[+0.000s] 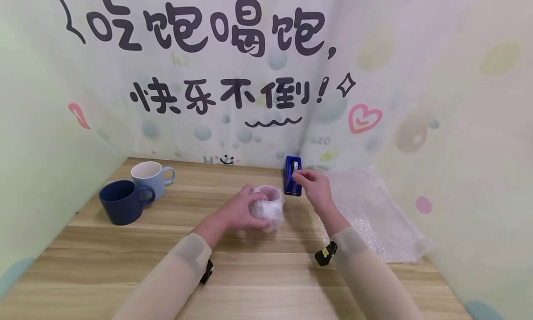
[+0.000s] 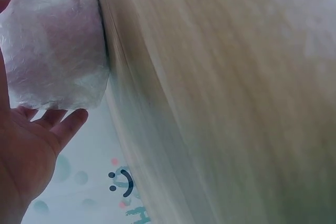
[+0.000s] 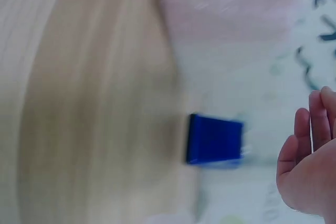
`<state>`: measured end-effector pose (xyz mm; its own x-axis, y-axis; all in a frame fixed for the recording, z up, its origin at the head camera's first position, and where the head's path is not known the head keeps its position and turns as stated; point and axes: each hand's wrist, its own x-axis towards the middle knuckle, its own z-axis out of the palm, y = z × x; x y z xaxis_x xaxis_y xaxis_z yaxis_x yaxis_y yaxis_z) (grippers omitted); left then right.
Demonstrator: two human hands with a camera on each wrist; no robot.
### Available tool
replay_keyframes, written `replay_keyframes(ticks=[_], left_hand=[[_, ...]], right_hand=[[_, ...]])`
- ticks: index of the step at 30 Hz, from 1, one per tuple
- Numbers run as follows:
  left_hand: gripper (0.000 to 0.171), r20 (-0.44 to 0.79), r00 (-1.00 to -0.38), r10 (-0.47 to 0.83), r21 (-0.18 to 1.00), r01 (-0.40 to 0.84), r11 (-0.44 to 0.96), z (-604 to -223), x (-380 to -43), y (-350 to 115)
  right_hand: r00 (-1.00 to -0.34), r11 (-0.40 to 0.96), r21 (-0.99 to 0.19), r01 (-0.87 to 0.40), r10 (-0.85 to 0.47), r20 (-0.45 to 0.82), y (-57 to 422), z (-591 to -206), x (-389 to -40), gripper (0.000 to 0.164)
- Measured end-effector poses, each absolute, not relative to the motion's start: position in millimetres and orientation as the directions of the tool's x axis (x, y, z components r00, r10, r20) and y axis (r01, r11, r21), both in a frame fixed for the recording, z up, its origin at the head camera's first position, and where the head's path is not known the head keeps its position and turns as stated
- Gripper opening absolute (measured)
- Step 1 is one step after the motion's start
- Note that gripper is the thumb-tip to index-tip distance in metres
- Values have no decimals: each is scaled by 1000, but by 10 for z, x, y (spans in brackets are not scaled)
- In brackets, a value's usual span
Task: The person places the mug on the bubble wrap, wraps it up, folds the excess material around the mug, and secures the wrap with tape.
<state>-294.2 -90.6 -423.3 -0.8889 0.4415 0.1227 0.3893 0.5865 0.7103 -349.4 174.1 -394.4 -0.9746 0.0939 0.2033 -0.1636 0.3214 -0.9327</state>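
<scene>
A pink mug [image 1: 268, 211] wrapped in bubble wrap stands on the table, its rim showing at the top in the head view. My left hand [image 1: 243, 211] grips it from the left, thumb on the near side and fingers around the far side. The left wrist view shows the wrapped mug [image 2: 55, 43] close up, against the fingertips. Behind and to the right stands a blue tape dispenser [image 1: 293, 188] with a small roll. My right hand [image 1: 317, 190] is at the dispenser, thumb and forefinger pinching the tape by the roll; that pinch is mostly cut off in the right wrist view.
Two mugs stand at the back left: a dark blue mug [image 1: 120, 204] and, behind it, a light blue mug [image 1: 149, 178]. A sheet of bubble wrap [image 1: 370, 218] lies on the right, under the right forearm's far side. A printed cloth [image 1: 233, 139] hangs behind the table.
</scene>
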Motion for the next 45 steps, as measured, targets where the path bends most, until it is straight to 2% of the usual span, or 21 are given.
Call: replay_keyframes(ticks=[8,14,19,27,32,36,45], left_hand=[[80,131,-884,448,700,403,590,-4182,-2975,-920],[78,110,-890,443,707,383,594,-4156,-2972,-938],[76,102,-897,431,711,369,598,-4162,-2965,-941],[74,111,-887,447,709,386,590,-4208,-2942,-912],[72,121,-888,445,697,395,599,-4196,-2939,-894],[60,99,-902,420,684,368,630,-4176,-2938,-862],[50,112,-943,314,745,289,601,-4151,-2933,-744]], right_hand=[[-963,278,-923,-267,-41,266,1611,-3381,-3098,24],[-959,195,-943,-270,-142,246,1431,-3187,-2864,21],[-965,129,-968,-217,-175,193,1241,-3287,-2919,28],[-991,36,-993,-116,-73,113,1077,-3627,-3238,25],[-990,56,-989,-137,-46,135,1040,-3739,-3346,29],[-990,82,-987,-138,-34,136,1018,-3782,-3374,24],[-990,108,-984,-138,-19,137,1009,-3845,-3393,20]])
